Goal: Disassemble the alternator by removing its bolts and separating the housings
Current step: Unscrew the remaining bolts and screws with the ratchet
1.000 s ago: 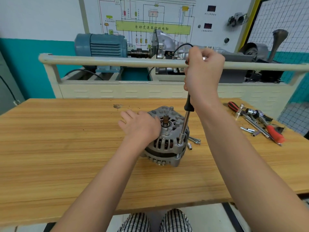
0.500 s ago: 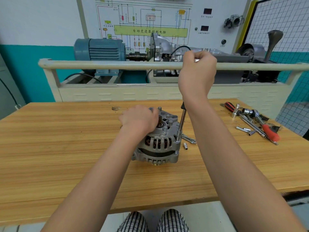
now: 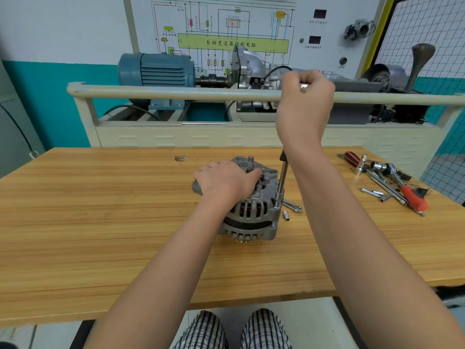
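The alternator (image 3: 251,207) stood on end near the middle of the wooden worktop (image 3: 100,222), slightly toward the far edge, with bare wood on all sides of it. The left hand (image 3: 224,183) lay over the top housing, its fingers curled over the casting and gripping it from the 9 o'clock side. The right hand (image 3: 304,107) was raised well above the worktop, its grip closed in a fist round the top of a long socket driver (image 3: 281,182); the handle itself was hidden inside the fist. The driver's shaft ran nearly upright, tilted a little, and its socket sat on a bolt position at the alternator's 3 o'clock rim.

Just beside the alternator at 3 o'clock lay removed long bolts (image 3: 292,206) and one small loose socket (image 3: 286,215), both touching the worktop and apart from the housing. Farther out at 3 o'clock, near the right edge, lay a cluster of hand tools (image 3: 392,182), including a red-handled one, well apart from the alternator. A small round fitting (image 3: 180,158) sat in the wood at 11 o'clock, near the far edge.

Open worktop extended widely to 9 o'clock and toward the near edge at 6 o'clock, crossed only by both forearms. Beyond the far edge stood a cream rail (image 3: 176,93) before a blue motor (image 3: 156,69).
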Demonstrator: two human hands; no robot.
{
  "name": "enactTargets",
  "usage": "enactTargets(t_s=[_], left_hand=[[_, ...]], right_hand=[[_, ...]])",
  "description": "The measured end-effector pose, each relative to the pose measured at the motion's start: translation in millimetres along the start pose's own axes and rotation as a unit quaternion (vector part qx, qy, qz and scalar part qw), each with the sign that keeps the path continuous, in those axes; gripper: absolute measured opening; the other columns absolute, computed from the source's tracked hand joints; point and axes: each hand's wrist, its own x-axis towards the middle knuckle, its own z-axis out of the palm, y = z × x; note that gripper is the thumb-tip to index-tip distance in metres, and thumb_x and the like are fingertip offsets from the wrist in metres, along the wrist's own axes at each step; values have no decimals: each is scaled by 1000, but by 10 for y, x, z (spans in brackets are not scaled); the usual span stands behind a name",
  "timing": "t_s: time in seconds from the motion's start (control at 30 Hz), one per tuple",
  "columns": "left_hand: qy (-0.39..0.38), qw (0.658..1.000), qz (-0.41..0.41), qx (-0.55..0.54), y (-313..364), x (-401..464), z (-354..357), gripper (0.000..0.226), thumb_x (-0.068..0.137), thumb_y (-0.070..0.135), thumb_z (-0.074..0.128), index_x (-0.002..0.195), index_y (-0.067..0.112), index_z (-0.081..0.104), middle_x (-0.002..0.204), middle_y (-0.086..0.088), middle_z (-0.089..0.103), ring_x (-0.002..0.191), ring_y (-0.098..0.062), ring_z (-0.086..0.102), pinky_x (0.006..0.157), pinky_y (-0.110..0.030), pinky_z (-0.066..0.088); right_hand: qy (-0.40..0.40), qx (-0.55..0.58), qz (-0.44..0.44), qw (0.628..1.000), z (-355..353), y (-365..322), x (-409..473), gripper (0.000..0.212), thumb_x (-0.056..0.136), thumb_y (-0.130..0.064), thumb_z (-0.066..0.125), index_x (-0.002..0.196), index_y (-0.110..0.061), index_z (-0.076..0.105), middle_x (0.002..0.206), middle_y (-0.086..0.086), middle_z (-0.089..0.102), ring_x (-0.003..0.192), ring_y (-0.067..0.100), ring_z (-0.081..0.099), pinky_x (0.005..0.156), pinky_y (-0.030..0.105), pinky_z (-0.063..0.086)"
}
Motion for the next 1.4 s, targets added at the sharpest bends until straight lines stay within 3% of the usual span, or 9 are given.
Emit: enactTargets(t_s=[0.1, 0.37, 0.7, 1.1, 1.2, 1.4], left_hand=[[17, 1000, 5, -2, -1, 2, 34, 92, 83, 78, 30, 131, 3, 50, 134, -22, 50, 121, -38, 45, 92, -46, 36], [34, 999, 22, -5, -9, 26, 48, 82, 83, 74, 30, 115, 6, 62, 123, -21, 56, 113, -39, 48, 88, -46, 37], [40, 998, 37, -13, -17, 32, 52, 77, 84, 73, 31, 112, 8, 63, 120, -19, 57, 111, -39, 48, 82, -46, 34], [52, 997, 53, -32, -28, 59, 49, 67, 83, 72, 34, 93, 12, 61, 114, -17, 59, 106, -38, 50, 75, -44, 32], [49, 997, 58, -34, -28, 59, 44, 61, 83, 72, 35, 84, 14, 53, 115, -17, 59, 107, -38, 49, 75, -44, 31], [54, 996, 65, -39, -38, 68, 51, 60, 82, 72, 36, 85, 15, 53, 115, -16, 59, 106, -37, 49, 75, -43, 31]], right_hand=[[-40, 54, -18, 998, 23, 20, -14, 31, 91, -12, 50, 62, -19, 41, 40, -15, 30, 41, 4, 27, 45, 20, 24], [-117, 89, -41, 988, 109, 19, -39, 37, 87, -9, 52, 56, -21, 36, 43, -15, 27, 48, 10, 26, 51, 23, 22], [-143, 118, -42, 982, 92, 28, -33, 23, 77, -21, 50, 56, -19, 39, 43, -16, 27, 47, 13, 27, 50, 26, 22], [-181, 139, -34, 973, 43, 29, -1, 27, 81, -13, 50, 57, -17, 39, 51, 0, 30, 47, 16, 26, 49, 29, 22], [-195, 157, -25, 968, 29, 35, 4, 34, 88, -3, 48, 58, -15, 39, 48, 2, 29, 39, 14, 25, 42, 25, 21], [-220, 172, -11, 960, 7, 44, 15, 34, 92, -1, 46, 61, -14, 39, 50, 3, 28, 35, 13, 23, 37, 20, 21]])
